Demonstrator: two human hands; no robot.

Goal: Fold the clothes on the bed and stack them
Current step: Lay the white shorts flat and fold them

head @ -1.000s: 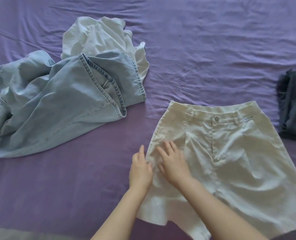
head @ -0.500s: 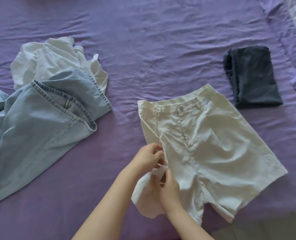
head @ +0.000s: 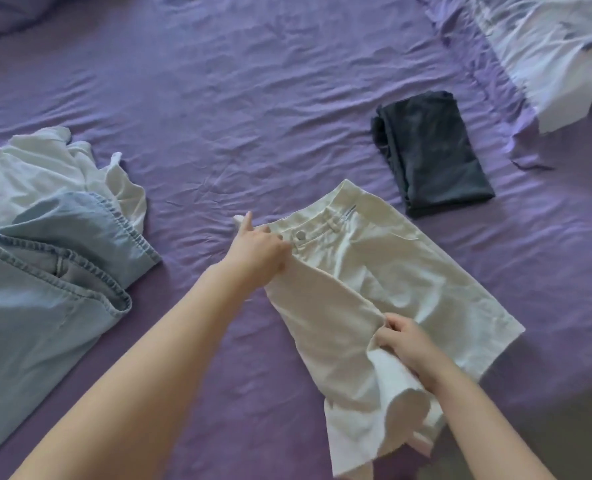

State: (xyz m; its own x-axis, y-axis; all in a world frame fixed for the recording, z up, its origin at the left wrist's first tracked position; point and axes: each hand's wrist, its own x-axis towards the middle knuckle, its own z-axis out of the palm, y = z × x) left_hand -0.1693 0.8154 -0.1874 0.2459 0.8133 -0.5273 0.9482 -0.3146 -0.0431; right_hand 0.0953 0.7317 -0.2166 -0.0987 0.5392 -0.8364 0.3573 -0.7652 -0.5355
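A bed (head: pixel 287 98) under a wrinkled purple sheet fills the view in soft daylight; grey floor (head: pixel 564 427) shows at lower right.

Four garments on the bed — one white shorts (head: pixel 384 282), one folded dark piece (head: pixel 433 150), one denim (head: pixel 38 289), one white top (head: pixel 45 168).

Cream-white shorts (head: pixel 384 285) lie at centre frame on a plain purple bed sheet (head: pixel 253 116). Light blue denim jeans (head: pixel 38 289) and a white garment (head: pixel 45 168) sit left; a charcoal folded garment (head: pixel 433 150) upper right.
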